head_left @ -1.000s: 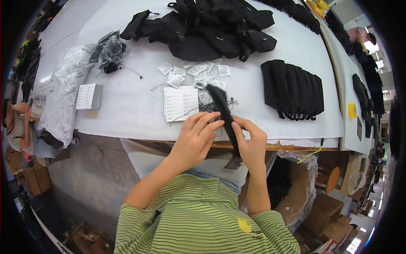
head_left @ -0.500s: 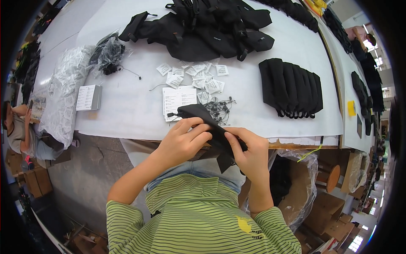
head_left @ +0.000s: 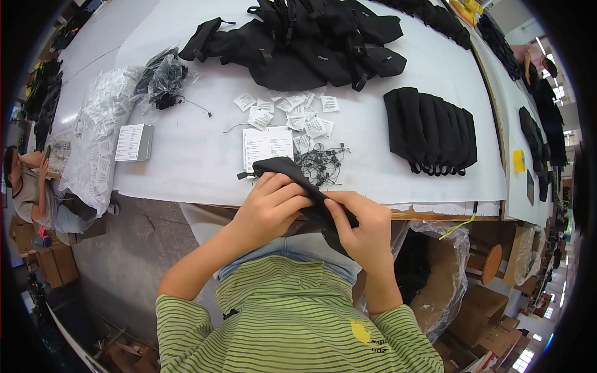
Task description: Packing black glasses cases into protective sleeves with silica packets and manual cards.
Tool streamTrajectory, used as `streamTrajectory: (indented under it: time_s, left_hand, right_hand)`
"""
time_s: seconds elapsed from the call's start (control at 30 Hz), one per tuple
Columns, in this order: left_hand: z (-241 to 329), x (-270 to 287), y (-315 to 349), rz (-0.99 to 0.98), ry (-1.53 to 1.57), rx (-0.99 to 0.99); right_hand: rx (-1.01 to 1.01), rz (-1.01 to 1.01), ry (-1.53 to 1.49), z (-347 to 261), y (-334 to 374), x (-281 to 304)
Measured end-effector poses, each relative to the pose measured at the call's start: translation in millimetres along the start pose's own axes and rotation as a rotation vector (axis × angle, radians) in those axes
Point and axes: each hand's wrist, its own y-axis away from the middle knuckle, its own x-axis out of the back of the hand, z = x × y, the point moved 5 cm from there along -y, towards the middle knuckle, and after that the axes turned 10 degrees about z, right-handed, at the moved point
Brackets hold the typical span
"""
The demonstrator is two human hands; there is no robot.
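- A black soft fabric pouch (head_left: 292, 180) is held at the near edge of the white-covered bench (head_left: 186, 155), just in front of the white printed paper sheet (head_left: 267, 146), which serves as the landmark here.
- The left hand (head_left: 270, 208) is closed over the pouch's upper part, fingers curled across the cloth; the right hand (head_left: 360, 227) pinches its lower end, which hangs below the bench edge. Both grips are narrow and full of fabric.
- Judged from the layout, the work is partly done: a neat overlapping row of flat black fabric pieces (head_left: 432, 130) lies well to the right of the sheet (seemingly finished items).
- A loose heap of black bags with straps and buckles (head_left: 311, 43) lies beyond the sheet, which suggests that much is left.
- Small white paper tags (head_left: 292, 109) are scattered just beyond the sheet, and a tangle of thin black cords (head_left: 323, 165) lies just to its right; neither can be seen attached to the held pouch, though the hands hide much of it.
- Clear plastic bags (head_left: 102, 133) and a small white box (head_left: 134, 142) lie well left of the sheet.
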Motion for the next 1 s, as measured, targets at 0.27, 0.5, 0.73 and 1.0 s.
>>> streamTrajectory:
  time_s: [0.27, 0.5, 0.73, 1.0]
  left_hand:
    - [0.1, -1.9, -0.4, -0.063, -0.036, 0.071]
    - [2.2, -0.8, 4.1, -0.026, -0.089, -0.039]
    - [-12.5, 29.2, -6.2, 0.094, -0.114, 0.171]
    - [-22.9, 39.2, -4.9, 0.181, 0.023, 0.395]
  right_hand:
    - [0.019, 0.012, 0.008, -0.6, 1.5, -2.8]
    - [0.034, 0.007, -0.038, -0.2, 2.5, -5.0]
    - [-0.301, -0.095, -0.678, 39.2, 2.0, 3.0]
    - [-0.735, -0.193, -0.983, 77.2, 44.8, -30.7]
